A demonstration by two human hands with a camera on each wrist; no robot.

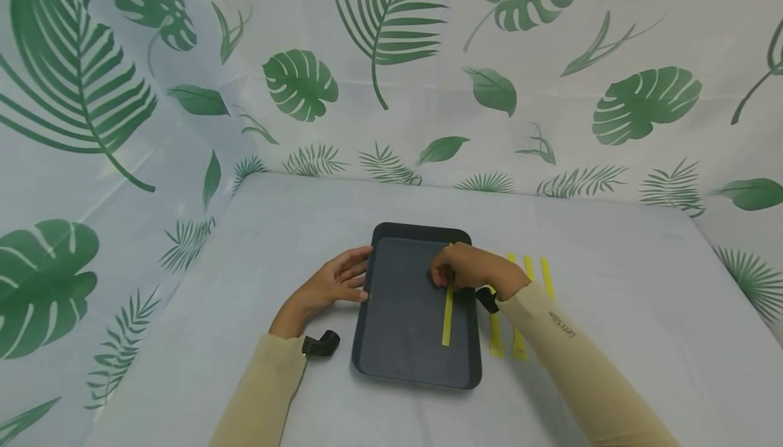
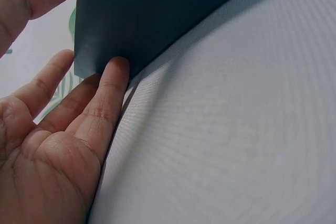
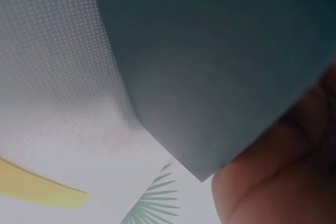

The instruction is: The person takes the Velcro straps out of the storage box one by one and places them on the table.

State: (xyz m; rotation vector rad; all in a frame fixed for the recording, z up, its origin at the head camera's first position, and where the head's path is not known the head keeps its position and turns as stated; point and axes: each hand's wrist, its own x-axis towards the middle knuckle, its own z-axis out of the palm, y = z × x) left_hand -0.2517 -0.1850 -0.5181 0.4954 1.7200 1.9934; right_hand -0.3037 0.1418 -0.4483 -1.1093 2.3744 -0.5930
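A dark grey rectangular tray [image 1: 397,318] lies on the white cloth. Along its right side, inside, runs a flat yellow strip [image 1: 447,325]. My right hand [image 1: 467,267] reaches over the tray's right rim, fingers curled down on the strip at its upper half and covering that part. In the right wrist view, the tray's outer wall [image 3: 210,87] hides most of this hand's fingers [image 3: 273,182]. My left hand [image 1: 333,280] steadies the tray's left side with fingers spread and fairly straight. The left wrist view shows its fingertips [image 2: 114,72] against the tray's wall [image 2: 131,19].
Several more yellow strips [image 1: 547,277] lie side by side on the cloth right of the tray, partly hidden under my right forearm. Another view of one strip [image 3: 42,187] appears in the right wrist view. A leaf-printed curtain [image 1: 391,94] stands behind.
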